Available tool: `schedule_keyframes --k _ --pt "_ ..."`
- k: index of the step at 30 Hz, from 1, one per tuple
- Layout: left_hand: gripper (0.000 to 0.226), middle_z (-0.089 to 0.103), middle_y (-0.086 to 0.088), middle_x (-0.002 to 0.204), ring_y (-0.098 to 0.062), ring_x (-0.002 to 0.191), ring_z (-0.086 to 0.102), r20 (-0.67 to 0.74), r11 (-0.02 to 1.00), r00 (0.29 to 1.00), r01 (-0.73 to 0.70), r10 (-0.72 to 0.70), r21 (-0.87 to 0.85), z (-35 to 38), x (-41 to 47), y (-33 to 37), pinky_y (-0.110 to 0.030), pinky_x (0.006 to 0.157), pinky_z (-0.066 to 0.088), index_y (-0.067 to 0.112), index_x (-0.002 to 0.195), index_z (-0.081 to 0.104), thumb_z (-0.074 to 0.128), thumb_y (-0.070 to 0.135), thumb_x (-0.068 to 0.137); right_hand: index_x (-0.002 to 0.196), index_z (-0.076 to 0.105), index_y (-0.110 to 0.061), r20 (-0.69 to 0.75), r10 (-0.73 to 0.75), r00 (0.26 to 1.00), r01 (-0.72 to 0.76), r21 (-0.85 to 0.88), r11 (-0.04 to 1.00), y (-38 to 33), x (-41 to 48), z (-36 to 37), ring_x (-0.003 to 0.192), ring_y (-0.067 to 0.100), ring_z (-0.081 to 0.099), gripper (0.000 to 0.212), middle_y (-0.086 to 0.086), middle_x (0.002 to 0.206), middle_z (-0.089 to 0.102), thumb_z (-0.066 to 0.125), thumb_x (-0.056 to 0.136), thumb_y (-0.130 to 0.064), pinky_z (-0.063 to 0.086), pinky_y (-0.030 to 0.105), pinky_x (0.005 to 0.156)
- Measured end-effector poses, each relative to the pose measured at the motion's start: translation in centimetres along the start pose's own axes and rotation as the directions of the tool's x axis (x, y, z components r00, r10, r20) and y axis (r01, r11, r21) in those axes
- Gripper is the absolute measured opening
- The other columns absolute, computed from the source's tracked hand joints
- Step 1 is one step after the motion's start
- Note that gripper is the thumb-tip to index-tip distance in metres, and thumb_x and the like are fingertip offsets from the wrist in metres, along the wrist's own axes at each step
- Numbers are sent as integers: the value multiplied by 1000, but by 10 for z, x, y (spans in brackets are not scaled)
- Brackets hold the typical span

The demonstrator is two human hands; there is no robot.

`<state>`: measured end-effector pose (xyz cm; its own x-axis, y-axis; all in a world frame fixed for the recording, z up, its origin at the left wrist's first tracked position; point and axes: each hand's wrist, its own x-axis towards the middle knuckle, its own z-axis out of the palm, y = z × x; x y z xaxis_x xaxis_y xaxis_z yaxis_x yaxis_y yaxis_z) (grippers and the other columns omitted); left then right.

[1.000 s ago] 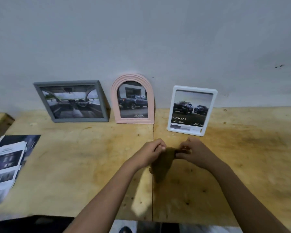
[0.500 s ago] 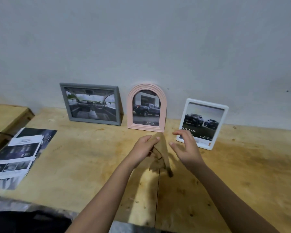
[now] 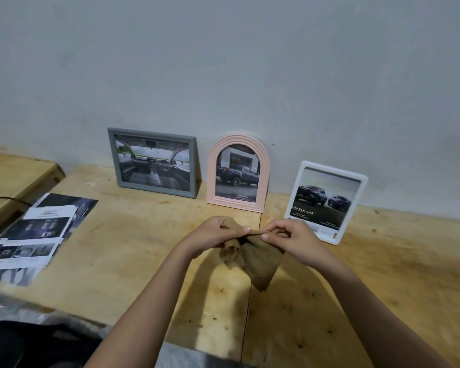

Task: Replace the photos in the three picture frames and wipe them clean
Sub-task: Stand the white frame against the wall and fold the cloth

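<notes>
While a brown cloth (image 3: 255, 257) is held up over the middle of the wooden counter (image 3: 383, 274), its top edge is pinched from both sides: the left hand (image 3: 215, 235) is curled round one bunched end and the right hand (image 3: 292, 240) nips the other end between thumb and fingers, so the rest hangs down in a loose point. Behind it, three frames are propped against the wall: a grey frame (image 3: 154, 163), a pink arched frame (image 3: 238, 173) and, nearest the right hand, a white frame (image 3: 327, 201), all holding car photos. For a clean wipe, the cloth would best be folded into a flat pad before one frame is steadied and its glass rubbed. Loose printed photos (image 3: 35, 232) are spread at the counter's left edge.
</notes>
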<state>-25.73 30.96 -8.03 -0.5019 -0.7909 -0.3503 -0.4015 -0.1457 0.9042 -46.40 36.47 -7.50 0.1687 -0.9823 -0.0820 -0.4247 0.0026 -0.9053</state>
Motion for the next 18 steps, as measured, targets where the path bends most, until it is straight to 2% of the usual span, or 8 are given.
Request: schedule_keyframes --k 2,3,6,9,11,14,16,18 --pt "19 65 0 79 -14 76 64 44 1000 999 6 -7 17 -8 0 -7 -26 69 53 16 81 61 76 25 76 83 71 -21 4 30 1000 -30 -19 999 4 1 -10 72 -1 63 5 -8 77 69 67 85 -19 47 13 66" --pt "19 64 0 81 -16 79 63 50 998 999 7 -10 60 -13 1 -12 -29 70 52 16 81 59 77 20 75 83 71 -18 -12 55 998 -56 -20 998 8 1 -14 72 1 63 5 -5 77 69 66 85 -19 48 15 66" --pt "18 58 -1 75 -18 77 56 86 944 990 83 -116 320 -26 7 -23 -38 74 52 15 75 59 77 13 74 83 72 -17 -37 151 988 -154 -97 983 21 3 -26 76 12 64 6 7 80 71 68 84 -21 50 27 71" --pt "10 63 2 71 -14 72 59 80 891 984 108 -159 442 -33 18 -21 -29 71 52 18 75 70 73 9 77 77 69 -29 18 208 978 -193 -294 936 27 12 -30 79 16 65 8 1 81 71 71 81 -22 53 34 73" --pt "7 65 -3 69 -15 70 57 -29 880 998 70 -64 470 -36 25 -12 -24 66 45 14 75 74 72 7 78 77 69 -30 -64 184 981 -195 -295 935 26 21 -28 80 14 64 10 -1 82 70 71 81 -21 53 34 75" --pt "9 72 -9 77 -22 74 62 -230 856 965 10 127 516 -42 28 -8 -30 68 46 16 81 77 68 12 81 89 74 -24 -264 111 958 -178 -243 954 19 28 -22 84 10 61 9 -5 86 70 69 83 -20 50 28 78" --pt "17 74 -5 90 -22 85 65 -289 819 925 -40 247 572 -42 23 -19 -34 75 51 21 94 76 65 13 84 95 74 -24 -334 100 937 -183 -226 957 16 23 -12 84 8 61 13 -8 87 70 68 84 -19 50 27 77" --pt "26 71 -2 111 -20 103 65 -296 751 889 -77 349 656 -37 12 -42 -32 84 52 25 105 73 63 12 84 98 74 -24 -366 139 920 -223 -197 955 22 11 10 85 6 62 17 -12 88 70 66 85 -19 49 25 78"
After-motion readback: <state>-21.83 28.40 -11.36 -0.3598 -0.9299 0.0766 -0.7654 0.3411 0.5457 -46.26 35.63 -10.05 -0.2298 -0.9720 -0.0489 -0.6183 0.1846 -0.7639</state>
